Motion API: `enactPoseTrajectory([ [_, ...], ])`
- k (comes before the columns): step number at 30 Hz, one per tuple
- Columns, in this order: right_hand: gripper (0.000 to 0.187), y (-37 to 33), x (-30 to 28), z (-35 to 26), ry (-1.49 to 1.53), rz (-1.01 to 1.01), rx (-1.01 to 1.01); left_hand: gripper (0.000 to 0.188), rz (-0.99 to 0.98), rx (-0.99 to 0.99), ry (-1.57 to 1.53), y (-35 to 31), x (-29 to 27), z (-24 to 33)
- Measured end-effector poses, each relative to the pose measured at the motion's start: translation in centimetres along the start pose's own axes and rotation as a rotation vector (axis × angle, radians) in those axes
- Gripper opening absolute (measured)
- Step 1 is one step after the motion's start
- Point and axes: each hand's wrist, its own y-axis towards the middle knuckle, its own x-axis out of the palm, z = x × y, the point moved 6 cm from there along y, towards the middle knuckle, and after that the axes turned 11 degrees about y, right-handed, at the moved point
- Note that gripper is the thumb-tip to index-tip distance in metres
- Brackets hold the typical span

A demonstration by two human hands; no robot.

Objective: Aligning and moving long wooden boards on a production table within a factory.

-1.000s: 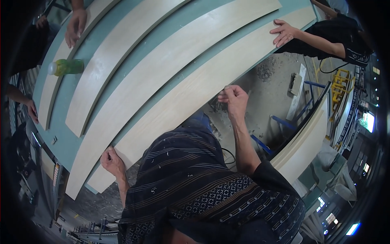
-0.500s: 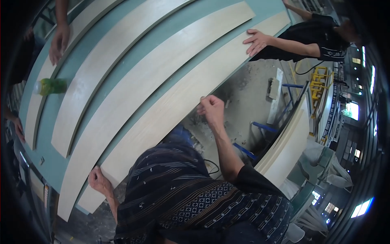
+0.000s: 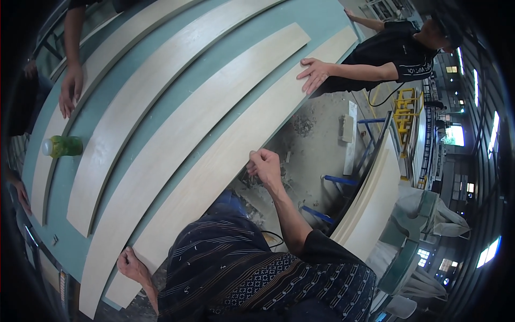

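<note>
Several long pale wooden boards lie side by side on a teal table (image 3: pixel 311 21). The nearest board (image 3: pixel 225 166) runs along the table's front edge. My right hand (image 3: pixel 264 165) is closed on that board's edge near its middle. My left hand (image 3: pixel 131 264) grips the same board's edge close to its lower left end. A person in black at the upper right presses a flat hand (image 3: pixel 314 74) on the far end of this board.
A green bottle (image 3: pixel 63 146) lies on the table at the left. Another person's hand (image 3: pixel 70 90) rests on a board at the upper left. A stack of pale boards (image 3: pixel 370 188) and blue metal frames (image 3: pixel 338 181) stand on the dusty concrete floor to the right.
The view has shifted, so the boards and the person in black sit further left in the picture. My two hands keep their grip on the nearest board's edge.
</note>
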Motion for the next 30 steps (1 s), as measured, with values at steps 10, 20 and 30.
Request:
enactPoseTrajectory([
  [10,0.038,0.9,-0.6,-3.2,-0.729,0.091,-0.314,0.010,0.015,0.129,0.141,0.9,1.1,-1.3],
  [20,0.053,2.6,1.1,-5.1,-0.811,-0.159,-0.127,0.025,0.403,0.044,0.363,-0.1,-7.1,-10.7],
  [30,0.053,7.2,-0.8,-8.0,-0.542,-0.116,-0.062,0.063,0.541,-0.291,0.416,-0.7,-7.4,-16.2],
])
